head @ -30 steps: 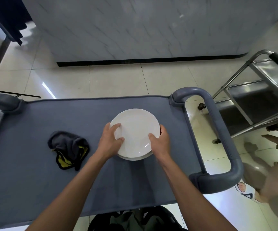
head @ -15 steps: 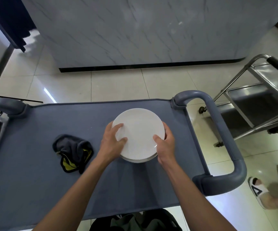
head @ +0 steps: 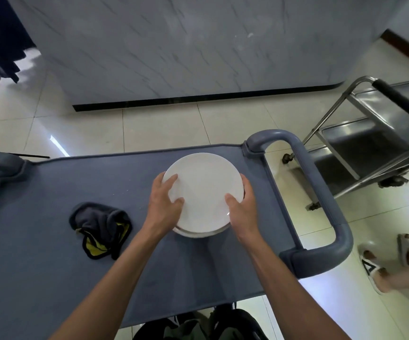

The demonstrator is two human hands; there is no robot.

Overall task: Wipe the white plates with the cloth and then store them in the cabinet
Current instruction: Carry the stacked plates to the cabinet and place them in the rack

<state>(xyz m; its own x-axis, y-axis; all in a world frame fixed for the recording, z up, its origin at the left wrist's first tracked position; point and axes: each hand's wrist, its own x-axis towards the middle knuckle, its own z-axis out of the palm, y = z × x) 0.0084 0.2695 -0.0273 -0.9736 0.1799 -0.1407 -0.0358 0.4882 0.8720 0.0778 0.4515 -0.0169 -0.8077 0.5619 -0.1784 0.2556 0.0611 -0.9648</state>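
A stack of white plates (head: 203, 190) is held over the grey-blue cart top (head: 51, 217), right of centre. My left hand (head: 164, 204) grips the stack's left rim, thumb and a finger lying on the top plate. My right hand (head: 241, 209) grips the right rim, thumb on top and fingers curled under. A lower plate's edge shows below the top one. A dark grey cloth with yellow lining (head: 101, 227) lies crumpled on the cart, left of my left hand and apart from it. No cabinet is in view.
The cart has a thick grey handle (head: 321, 204) at its right end and another at the left (head: 0, 163). A steel trolley (head: 375, 143) stands on the tiled floor to the right. A person's sandalled feet (head: 380, 263) are at lower right. A marble-clad counter (head: 174, 50) rises ahead.
The plate stack has come up slightly and tilted away in both hands. The other person's feet have shifted at lower right. The cloth has stayed put.
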